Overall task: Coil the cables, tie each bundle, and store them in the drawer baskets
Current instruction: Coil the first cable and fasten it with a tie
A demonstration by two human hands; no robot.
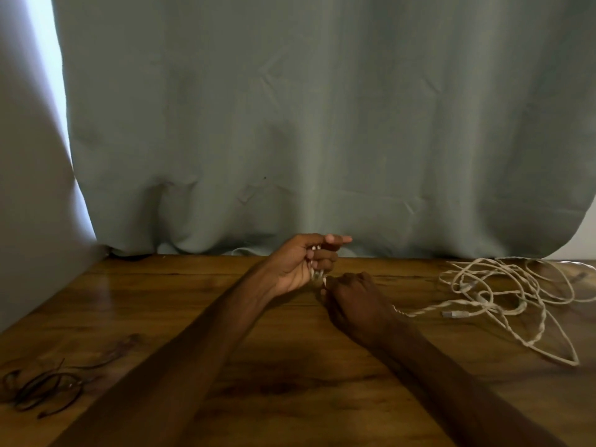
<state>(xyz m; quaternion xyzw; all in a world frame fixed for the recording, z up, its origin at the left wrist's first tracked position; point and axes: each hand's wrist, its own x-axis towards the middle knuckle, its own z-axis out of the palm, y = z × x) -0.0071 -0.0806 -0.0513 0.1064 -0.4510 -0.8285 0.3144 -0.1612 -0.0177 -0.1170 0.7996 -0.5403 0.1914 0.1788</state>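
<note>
White braided cable (503, 287) lay mostly in a loose tangle on the right side of the brown wooden tabletop (161, 301), with one strand running leftward from the heap and passing under your right wrist. Your left hand (301, 266) was raised near the tabletop's far edge, palm turned toward you. Its lower fingers were curled round a few short loops of that cable, while the forefinger and thumb pointed out to the right. Your right hand (351, 296) sat just below and beside it, knuckles up, fingertips pinching the cable where it left the loops (the knuckles hid the exact grip). A bunch of thin dark cords (42, 390) lay at the near left. A grey-green curtain (322, 124) hung behind the tabletop.
</note>
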